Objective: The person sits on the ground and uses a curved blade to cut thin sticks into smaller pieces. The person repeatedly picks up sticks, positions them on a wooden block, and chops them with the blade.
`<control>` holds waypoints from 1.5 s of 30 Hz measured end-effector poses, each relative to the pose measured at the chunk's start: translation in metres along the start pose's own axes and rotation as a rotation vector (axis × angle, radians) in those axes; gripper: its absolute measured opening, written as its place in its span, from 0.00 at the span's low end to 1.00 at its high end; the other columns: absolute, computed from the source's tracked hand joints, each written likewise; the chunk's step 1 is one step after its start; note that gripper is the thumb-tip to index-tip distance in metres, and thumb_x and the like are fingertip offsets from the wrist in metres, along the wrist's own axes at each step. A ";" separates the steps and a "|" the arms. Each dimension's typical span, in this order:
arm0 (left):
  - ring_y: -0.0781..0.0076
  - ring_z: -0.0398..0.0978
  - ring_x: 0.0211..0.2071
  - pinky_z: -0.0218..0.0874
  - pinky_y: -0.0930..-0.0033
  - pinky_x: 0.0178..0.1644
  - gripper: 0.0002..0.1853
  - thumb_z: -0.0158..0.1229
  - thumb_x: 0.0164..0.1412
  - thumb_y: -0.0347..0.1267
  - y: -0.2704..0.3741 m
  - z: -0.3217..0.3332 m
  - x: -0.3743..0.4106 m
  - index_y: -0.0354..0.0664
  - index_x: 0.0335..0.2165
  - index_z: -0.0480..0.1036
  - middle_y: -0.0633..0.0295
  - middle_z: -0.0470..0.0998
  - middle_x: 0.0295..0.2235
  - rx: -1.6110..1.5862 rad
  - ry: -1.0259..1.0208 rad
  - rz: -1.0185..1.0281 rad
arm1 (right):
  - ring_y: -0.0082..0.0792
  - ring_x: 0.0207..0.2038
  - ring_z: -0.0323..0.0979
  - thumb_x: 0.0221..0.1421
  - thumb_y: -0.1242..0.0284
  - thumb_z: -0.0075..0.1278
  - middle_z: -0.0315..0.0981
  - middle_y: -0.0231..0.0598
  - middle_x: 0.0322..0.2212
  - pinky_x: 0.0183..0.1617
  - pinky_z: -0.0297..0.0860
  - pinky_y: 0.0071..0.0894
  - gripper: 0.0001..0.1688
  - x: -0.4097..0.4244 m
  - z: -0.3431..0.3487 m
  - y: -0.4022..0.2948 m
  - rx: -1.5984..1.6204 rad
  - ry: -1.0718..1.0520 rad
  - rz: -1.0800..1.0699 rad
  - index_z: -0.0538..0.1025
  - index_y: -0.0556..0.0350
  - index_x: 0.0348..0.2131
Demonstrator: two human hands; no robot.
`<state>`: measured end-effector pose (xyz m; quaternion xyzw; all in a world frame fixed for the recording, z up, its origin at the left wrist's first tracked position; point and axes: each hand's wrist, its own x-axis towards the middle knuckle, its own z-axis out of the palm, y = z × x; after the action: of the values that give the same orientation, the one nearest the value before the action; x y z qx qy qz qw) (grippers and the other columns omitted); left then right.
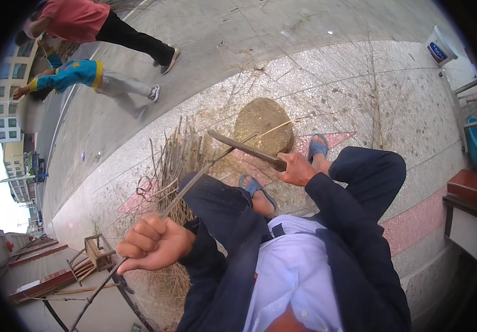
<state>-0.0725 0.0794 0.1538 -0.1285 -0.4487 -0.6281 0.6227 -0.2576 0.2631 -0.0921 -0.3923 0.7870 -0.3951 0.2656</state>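
Note:
My left hand (155, 240) is closed around a long thin branch (192, 184), which slants from the lower left up toward a round chopping block (265, 114). In my right hand (298, 168) is the handle end of a long, dark, slightly curved blade (246, 148). The blade crosses the far part of the branch just in front of the block; whether they touch is hard to tell. A pale thin stick (275, 129) lies over the block's top. Beside my left knee, a bundle of cut sticks (180, 157) stands on the floor.
Two people (78, 74) walk past on the pavement at upper left. A small wooden stool (95, 253) is at lower left. Twigs (373, 91) litter the speckled floor, and a white bucket (441, 47) stands at upper right. A red-topped piece of furniture (466, 186) is at right.

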 end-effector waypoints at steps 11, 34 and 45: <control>0.81 0.40 0.15 0.30 0.74 0.18 0.30 0.34 0.69 0.58 0.003 -0.016 0.006 0.50 0.18 0.46 0.71 0.47 0.12 0.087 0.070 -0.014 | 0.59 0.35 0.76 0.39 0.70 0.56 0.76 0.60 0.27 0.41 0.72 0.51 0.19 0.015 -0.002 0.036 -0.160 -0.048 0.201 0.78 0.61 0.34; 0.83 0.38 0.11 0.31 0.78 0.13 0.31 0.34 0.69 0.58 0.000 0.001 0.005 0.51 0.17 0.48 0.73 0.47 0.10 -0.033 -0.036 -0.055 | 0.55 0.39 0.77 0.41 0.68 0.57 0.78 0.55 0.31 0.45 0.73 0.49 0.19 0.009 -0.015 0.064 -0.253 -0.133 0.287 0.79 0.60 0.35; 0.83 0.37 0.12 0.30 0.76 0.14 0.31 0.34 0.68 0.58 0.002 0.003 -0.002 0.51 0.17 0.47 0.72 0.46 0.10 0.040 0.030 -0.029 | 0.59 0.38 0.76 0.38 0.70 0.57 0.78 0.58 0.31 0.45 0.73 0.49 0.20 -0.002 0.007 0.061 -0.088 -0.015 0.148 0.79 0.62 0.35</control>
<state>-0.0712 0.0835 0.1551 -0.1000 -0.4535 -0.6300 0.6225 -0.2759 0.2849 -0.1463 -0.3472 0.8286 -0.3364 0.2824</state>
